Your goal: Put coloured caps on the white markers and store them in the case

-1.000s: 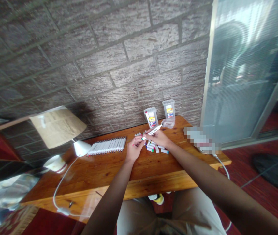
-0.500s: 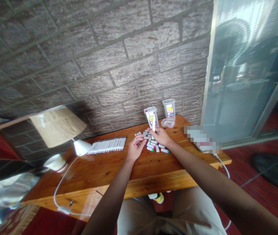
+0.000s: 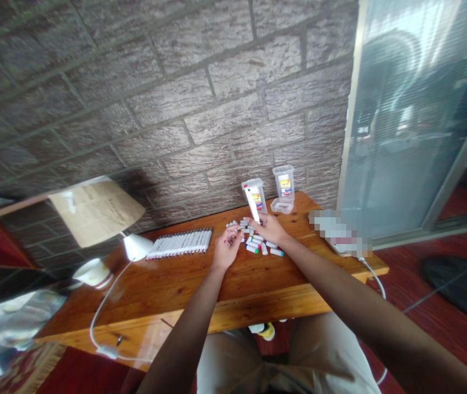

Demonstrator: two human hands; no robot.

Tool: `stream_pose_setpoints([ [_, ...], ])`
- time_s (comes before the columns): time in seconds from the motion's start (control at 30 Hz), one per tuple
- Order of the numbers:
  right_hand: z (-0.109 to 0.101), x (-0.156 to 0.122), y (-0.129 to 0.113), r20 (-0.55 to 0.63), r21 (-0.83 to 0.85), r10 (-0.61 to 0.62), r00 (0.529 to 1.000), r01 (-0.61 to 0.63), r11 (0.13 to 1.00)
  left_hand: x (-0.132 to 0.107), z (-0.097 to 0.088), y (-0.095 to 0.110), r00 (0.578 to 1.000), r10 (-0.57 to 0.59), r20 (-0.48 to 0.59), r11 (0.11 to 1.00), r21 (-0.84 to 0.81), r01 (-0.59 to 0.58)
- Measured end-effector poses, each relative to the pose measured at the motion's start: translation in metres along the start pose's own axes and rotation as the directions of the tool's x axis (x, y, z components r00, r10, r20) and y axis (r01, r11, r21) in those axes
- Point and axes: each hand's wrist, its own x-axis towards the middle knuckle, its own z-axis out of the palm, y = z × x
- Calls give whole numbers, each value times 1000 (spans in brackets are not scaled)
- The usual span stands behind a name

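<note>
My right hand (image 3: pixel 269 229) is closed around a white marker (image 3: pixel 254 208), which rises from the fingers and leans left in front of a clear plastic box (image 3: pixel 263 192). A marker with a red end stands in that box. Beside it, my left hand (image 3: pixel 227 246) has its fingers curled and the tips close to the thumb; whatever they pinch is too small to make out. Under and between both hands lies a pile of loose marker caps (image 3: pixel 252 249), with grey, green, pink and blue ends. Part of the pile is hidden by my fingers.
A row of white markers (image 3: pixel 182 242) lies left of my hands. A second clear box (image 3: pixel 284 183) with its lid open stands at the back right. A lamp (image 3: pixel 137 247), a white cup (image 3: pixel 92 272) and a blurred-out item (image 3: pixel 340 234) with a cable also occupy the wooden desk (image 3: pixel 167 290).
The marker in my right hand has tipped from nearly upright to leaning left, and the right fingers have shifted slightly left. My left hand has barely moved.
</note>
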Motion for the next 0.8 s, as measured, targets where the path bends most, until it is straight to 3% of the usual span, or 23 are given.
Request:
stream_pose_setpoints([
  [0.3, 4, -2, 6, 43, -81, -152, 987, 155, 985, 0, 1, 1, 1000, 1, 1, 1000, -30, -1],
  [0.8, 4, -1, 9, 14, -125, -148, 989, 149, 981, -1, 1, -1, 1000, -15, 22, 999, -44, 16],
])
